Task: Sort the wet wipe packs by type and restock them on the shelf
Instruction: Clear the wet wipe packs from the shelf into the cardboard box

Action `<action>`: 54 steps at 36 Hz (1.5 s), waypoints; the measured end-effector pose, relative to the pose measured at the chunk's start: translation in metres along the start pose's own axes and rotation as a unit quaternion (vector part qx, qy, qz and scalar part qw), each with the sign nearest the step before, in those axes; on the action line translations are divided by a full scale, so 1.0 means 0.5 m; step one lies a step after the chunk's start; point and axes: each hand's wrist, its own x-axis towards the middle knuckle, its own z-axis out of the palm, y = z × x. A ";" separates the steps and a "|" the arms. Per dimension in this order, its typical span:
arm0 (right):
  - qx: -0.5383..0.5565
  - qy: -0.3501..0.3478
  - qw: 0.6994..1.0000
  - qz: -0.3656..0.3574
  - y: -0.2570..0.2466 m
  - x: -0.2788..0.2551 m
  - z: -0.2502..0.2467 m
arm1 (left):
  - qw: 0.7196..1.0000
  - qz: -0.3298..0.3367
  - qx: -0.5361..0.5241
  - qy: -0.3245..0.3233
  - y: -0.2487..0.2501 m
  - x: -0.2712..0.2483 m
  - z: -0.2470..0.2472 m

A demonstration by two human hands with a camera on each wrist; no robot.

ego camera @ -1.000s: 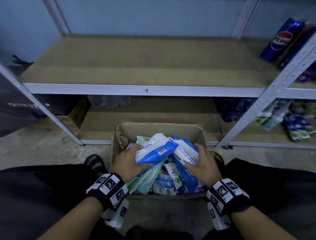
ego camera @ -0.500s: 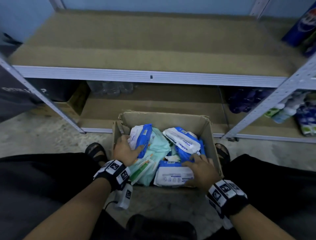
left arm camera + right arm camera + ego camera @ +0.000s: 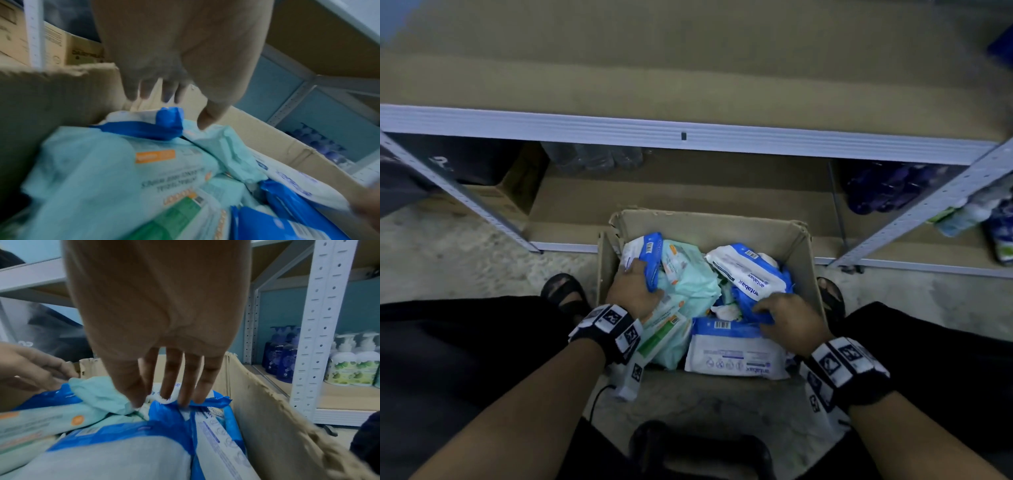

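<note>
An open cardboard box (image 3: 709,222) on the floor between my knees holds several wet wipe packs. Some are mint green (image 3: 688,281) and others blue and white (image 3: 746,274); one blue-and-white pack lies flat at the front (image 3: 729,356). My left hand (image 3: 640,277) grips a blue-and-white pack (image 3: 650,253) standing against the box's left wall, fingers behind it (image 3: 152,92) and thumb in front. My right hand (image 3: 763,308) rests with straight fingers (image 3: 185,386) on a crumpled blue pack edge (image 3: 168,412) in the middle right. The brown shelf board (image 3: 688,85) above is bare.
A grey shelf rail (image 3: 688,137) runs just above the box, with a perforated post (image 3: 928,212) to the right. Dark blue bottles (image 3: 876,188) and pump bottles (image 3: 349,366) stand on the lower right shelf. A carton (image 3: 493,195) sits at lower left. My sandalled feet (image 3: 565,291) flank the box.
Both hands have lowered into the box. The left carried its blue-and-white pack to the left wall. The right slid from the front pack to the blue pack in the middle.
</note>
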 end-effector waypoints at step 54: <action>0.016 -0.042 0.982 0.182 0.002 0.001 -0.015 | 0.993 0.102 -0.065 -0.012 0.119 -0.034 0.028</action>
